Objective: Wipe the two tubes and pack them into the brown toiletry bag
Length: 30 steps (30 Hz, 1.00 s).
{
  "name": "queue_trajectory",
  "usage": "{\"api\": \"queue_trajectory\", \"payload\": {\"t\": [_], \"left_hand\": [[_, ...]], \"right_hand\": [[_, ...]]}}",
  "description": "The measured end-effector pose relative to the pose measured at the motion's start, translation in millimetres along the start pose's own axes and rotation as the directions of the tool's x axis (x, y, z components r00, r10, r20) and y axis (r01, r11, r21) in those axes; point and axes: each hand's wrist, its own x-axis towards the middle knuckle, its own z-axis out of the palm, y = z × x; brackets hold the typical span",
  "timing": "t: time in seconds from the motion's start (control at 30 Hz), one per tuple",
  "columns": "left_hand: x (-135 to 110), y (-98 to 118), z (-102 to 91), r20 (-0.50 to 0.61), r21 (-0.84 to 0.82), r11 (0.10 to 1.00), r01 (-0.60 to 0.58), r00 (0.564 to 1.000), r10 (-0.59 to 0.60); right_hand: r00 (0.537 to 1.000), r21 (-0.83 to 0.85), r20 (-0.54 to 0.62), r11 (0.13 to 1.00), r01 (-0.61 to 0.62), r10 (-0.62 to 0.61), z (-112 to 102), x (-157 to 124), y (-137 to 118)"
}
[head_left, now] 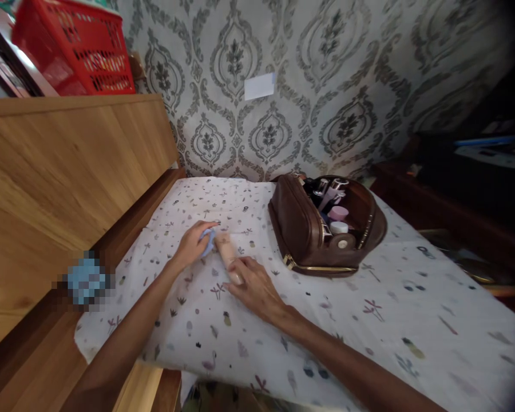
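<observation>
My right hand (253, 286) is closed around the lower end of a beige cosmetic tube (225, 249), which slants up and to the left above the patterned cloth. Just left of the tube, my left hand (194, 243) grips a small light-blue cloth (208, 241), its fingers bent over it. The blue cloth is close to the tube's upper end; whether they touch I cannot tell. To the right stands a brown toiletry bag (294, 220), unzipped, with several bottles and a pink-lidded jar (338, 213) inside.
A white printed cloth (360, 320) covers the table. A wooden panel (68, 171) rises along the left, with a red basket (90, 51) on top. The patterned wall (236, 109) is behind. Dark furniture (467, 194) stands at the right.
</observation>
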Motion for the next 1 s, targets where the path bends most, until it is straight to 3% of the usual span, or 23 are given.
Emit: {"api": "queue_trajectory", "payload": {"t": [0.13, 0.23, 0.3, 0.4, 0.5, 0.6, 0.73, 0.83, 0.93, 1.0], "left_hand": [[-12.4, 43.4, 35.8, 0.105, -0.002, 0.985, -0.173, 0.980, 0.172], [-26.7, 51.6, 54.6, 0.218, 0.138, 0.942, -0.307, 0.937, 0.273], [-30.5, 40.6, 56.4, 0.241, 0.237, 0.916, -0.324, 0.933, 0.268], [-29.8, 9.1, 44.0, 0.168, 0.326, 0.923, -0.204, 0.973, 0.155], [-28.3, -19.0, 27.6, 0.084, 0.320, 0.942, -0.104, 0.993, 0.081], [-28.5, -27.7, 21.3, 0.053, 0.358, 0.929, -0.096, 0.995, 0.082], [-31.9, -4.6, 32.1, -0.050, 0.455, 0.883, -0.119, 0.986, 0.159], [-36.7, 28.5, 51.2, -0.081, 0.354, 0.900, -0.254, 0.951, 0.300], [-39.1, 53.7, 68.2, 0.071, 0.288, 0.872, -0.397, 0.916, 0.394], [-37.7, 56.2, 70.6, 0.180, 0.300, 0.855, -0.424, 0.905, 0.385]], "right_hand": [[0.998, 0.091, -0.006, 0.994, -0.055, 0.055, -4.7, -2.9, 14.4], [0.993, 0.169, -0.021, 0.979, -0.109, 0.114, -10.0, -9.6, 26.7], [0.987, 0.198, -0.038, 0.969, -0.145, 0.155, -13.4, -14.2, 31.9], [0.981, 0.199, -0.057, 0.965, -0.169, 0.184, -16.3, -17.6, 35.9], [0.984, 0.168, -0.092, 0.976, -0.138, 0.155, -15.9, -16.8, 40.7], [0.982, 0.105, -0.162, 0.992, -0.076, 0.093, -13.3, -14.7, 49.2], [0.980, 0.014, -0.200, 1.000, -0.007, 0.009, -9.7, -14.7, 57.2], [0.965, -0.028, -0.234, 0.993, 0.112, -0.116, -8.0, -16.6, 55.6], [0.933, -0.069, -0.267, 0.971, 0.230, -0.240, -6.8, -18.6, 52.0], [0.923, -0.085, -0.265, 0.960, 0.267, -0.280, -6.3, -19.3, 51.2]]}}
